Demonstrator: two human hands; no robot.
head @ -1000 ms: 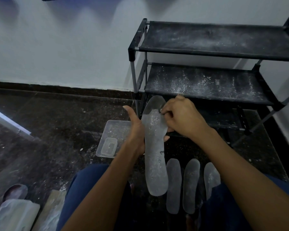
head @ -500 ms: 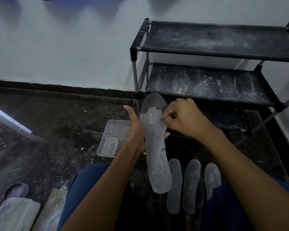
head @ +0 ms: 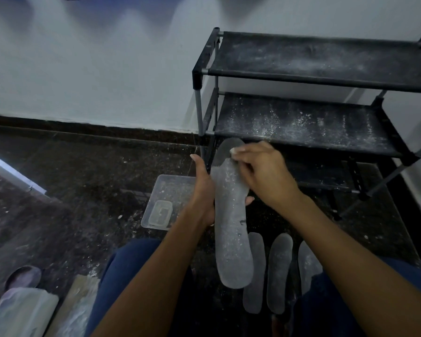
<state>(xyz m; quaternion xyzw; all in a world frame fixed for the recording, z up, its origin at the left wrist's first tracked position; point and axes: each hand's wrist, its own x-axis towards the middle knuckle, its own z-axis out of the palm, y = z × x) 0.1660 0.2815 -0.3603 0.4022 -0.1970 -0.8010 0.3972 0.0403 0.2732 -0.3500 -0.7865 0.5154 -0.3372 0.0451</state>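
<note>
A grey insole dusted with white powder stands upright in front of me. My left hand grips it round its left edge at mid-length, thumb pointing up. My right hand lies over the insole's upper right edge, its bent fingertips on the powdered toe area. Whether it pinches anything is hidden. Three more grey insoles lie side by side on the floor between my knees: one, a second and a third.
A clear plastic tub with a small lid in it sits on the dark floor left of my hands. A black two-tier rack, speckled with powder, stands close behind. A shoe and a pale bundle lie at bottom left.
My right hand has slid up along the insole towards its toe end. The powder patch now spreads further over the insole. My left hand keeps its grip.
</note>
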